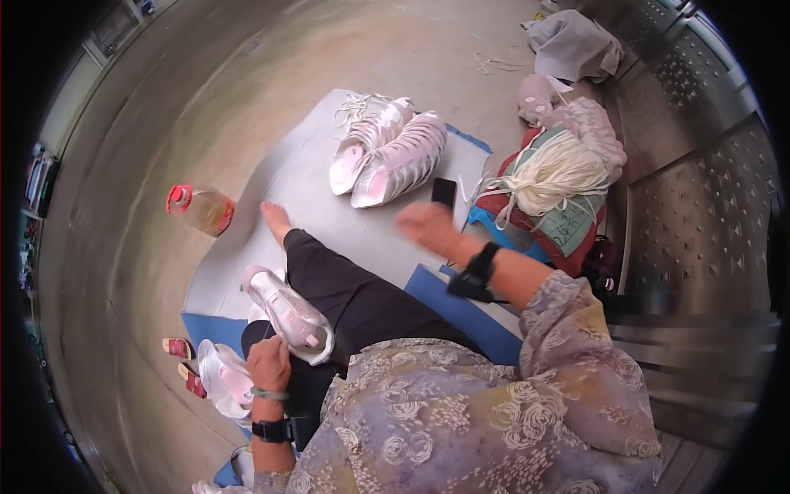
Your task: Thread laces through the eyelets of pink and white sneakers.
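Note:
A white and pink shoe upper [290, 311] lies across my dark-trousered thigh, its toe pointing away from me. My left hand [269, 364] is closed beside its heel end, the fingers pinched together; what they hold, if anything, is too small to make out. My right hand [429, 230] is raised away from the upper, over the pale mat, and smeared by motion, so its fingers do not show clearly. Beyond it stand two rows of nested white and pink shoe uppers [401, 167]. Another white upper [225, 380] lies left of my left hand.
A pale mat [255, 222] with blue edges covers the floor. A black phone [443, 192] lies near my right hand. At right, a bundle of cream laces [553, 173] sits on piled bags. An oil bottle [202, 209] and red sandals [191, 380] are at left; a metal door [699, 181] stands far right.

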{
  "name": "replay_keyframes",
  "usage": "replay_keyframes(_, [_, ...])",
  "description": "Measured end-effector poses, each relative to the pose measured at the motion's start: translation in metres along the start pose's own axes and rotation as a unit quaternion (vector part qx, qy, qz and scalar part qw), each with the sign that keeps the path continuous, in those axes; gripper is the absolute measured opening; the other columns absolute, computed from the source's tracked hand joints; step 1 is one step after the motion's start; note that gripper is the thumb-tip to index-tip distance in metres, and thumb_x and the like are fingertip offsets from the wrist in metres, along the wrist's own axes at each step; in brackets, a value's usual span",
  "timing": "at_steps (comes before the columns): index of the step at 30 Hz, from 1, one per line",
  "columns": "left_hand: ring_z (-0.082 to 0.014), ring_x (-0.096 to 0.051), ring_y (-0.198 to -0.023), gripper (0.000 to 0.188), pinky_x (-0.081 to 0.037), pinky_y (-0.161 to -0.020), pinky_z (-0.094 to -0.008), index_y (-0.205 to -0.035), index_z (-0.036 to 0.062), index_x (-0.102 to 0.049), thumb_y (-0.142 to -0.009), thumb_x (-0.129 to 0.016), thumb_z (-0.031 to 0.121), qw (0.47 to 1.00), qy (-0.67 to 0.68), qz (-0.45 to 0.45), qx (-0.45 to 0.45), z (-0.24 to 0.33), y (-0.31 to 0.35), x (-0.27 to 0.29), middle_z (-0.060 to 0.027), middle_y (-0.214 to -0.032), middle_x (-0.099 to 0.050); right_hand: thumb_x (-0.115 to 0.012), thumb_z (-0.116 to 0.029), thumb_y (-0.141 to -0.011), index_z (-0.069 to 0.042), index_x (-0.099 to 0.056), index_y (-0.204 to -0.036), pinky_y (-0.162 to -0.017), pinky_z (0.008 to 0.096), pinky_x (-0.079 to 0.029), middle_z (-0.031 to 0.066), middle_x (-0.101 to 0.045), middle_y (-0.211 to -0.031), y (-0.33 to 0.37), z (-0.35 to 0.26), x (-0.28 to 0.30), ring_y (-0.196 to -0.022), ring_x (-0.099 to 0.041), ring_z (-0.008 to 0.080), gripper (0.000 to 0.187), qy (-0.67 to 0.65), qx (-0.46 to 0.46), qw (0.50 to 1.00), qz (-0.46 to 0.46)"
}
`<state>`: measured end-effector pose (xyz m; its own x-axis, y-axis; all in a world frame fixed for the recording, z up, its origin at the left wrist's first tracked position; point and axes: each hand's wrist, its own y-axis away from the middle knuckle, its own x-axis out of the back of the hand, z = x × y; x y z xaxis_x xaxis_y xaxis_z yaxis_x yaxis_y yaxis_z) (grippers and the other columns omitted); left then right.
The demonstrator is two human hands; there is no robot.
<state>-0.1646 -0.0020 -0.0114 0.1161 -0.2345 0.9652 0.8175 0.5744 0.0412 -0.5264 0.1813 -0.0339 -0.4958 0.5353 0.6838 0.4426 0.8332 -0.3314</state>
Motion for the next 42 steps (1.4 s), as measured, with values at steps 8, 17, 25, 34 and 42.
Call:
replay_keyframes(8, [-0.0062,-0.047,-0.054,0.012,-0.037,-0.048,-0.0219,-0.079,-0.0003,-0.06,-0.081,-0.057,0.011,0.897,0.395,0.03,0.195,-0.046,0.001,-0.014,0.0007,-0.061,-0.054,-0.057,-0.015,-0.07,-0.009,-0.057,-0.074,-0.064,0.0426,-0.043,0.0126,-0.056,-0.077,0.082,0.1,0.155,-0.075,-0.055,0.0318,0.007,0.338,-0.246,0.888,0.19])
replay_keyframes(17, [-0.0041,-0.045,-0.055,0.012,-0.035,-0.049,-0.0194,-0.076,0.0,-0.06,-0.082,-0.057,0.01,0.902,0.38,-0.016,0.206,-0.042,-0.001,-0.016,0.0025,-0.06,-0.052,-0.061,-0.019,-0.068,-0.015,-0.059,-0.07,-0.068,0.0415,-0.037,0.0044,-0.052,-0.079,0.102,0.119,0.154,-0.083,-0.053,0.0255,0.005,0.427,-0.257,0.857,0.131])
replay_keyframes(25, [-0.0039,-0.045,-0.055,0.01,-0.037,-0.048,-0.0193,-0.084,-0.0002,-0.061,-0.082,-0.057,0.009,0.903,0.39,0.011,0.178,-0.03,-0.001,0.005,0.0015,-0.064,-0.054,-0.052,-0.014,-0.073,-0.006,-0.055,-0.07,-0.06,0.0441,-0.041,0.0135,-0.055,-0.068,0.081,0.072,0.14,-0.067,-0.056,0.032,0.009,0.355,-0.129,0.921,0.1])
replay_keyframes(34, [-0.0056,-0.047,-0.059,0.047,-0.04,-0.056,-0.0187,-0.12,-0.0017,-0.044,-0.085,-0.052,0.03,0.762,0.645,-0.053,0.01,0.063,-0.036,0.064,-0.011,-0.113,-0.052,-0.051,-0.014,-0.072,-0.001,-0.057,-0.08,-0.062,0.044,-0.047,0.0199,-0.06,-0.075,-0.028,-0.161,-0.029,-0.071,-0.059,0.0374,0.016,-0.06,0.048,0.927,-0.367])
replay_keyframes(42, [-0.0084,-0.048,-0.051,0.057,-0.034,-0.044,-0.0191,-0.11,-0.0036,-0.051,-0.079,-0.06,0.044,0.616,0.747,-0.249,-0.023,0.038,-0.007,0.064,-0.0082,-0.076,-0.059,-0.054,-0.019,-0.07,-0.006,-0.057,-0.069,-0.058,0.0436,-0.045,0.0167,-0.06,-0.069,-0.037,-0.198,-0.039,-0.068,-0.059,0.0353,0.013,-0.213,0.1,0.923,-0.304])
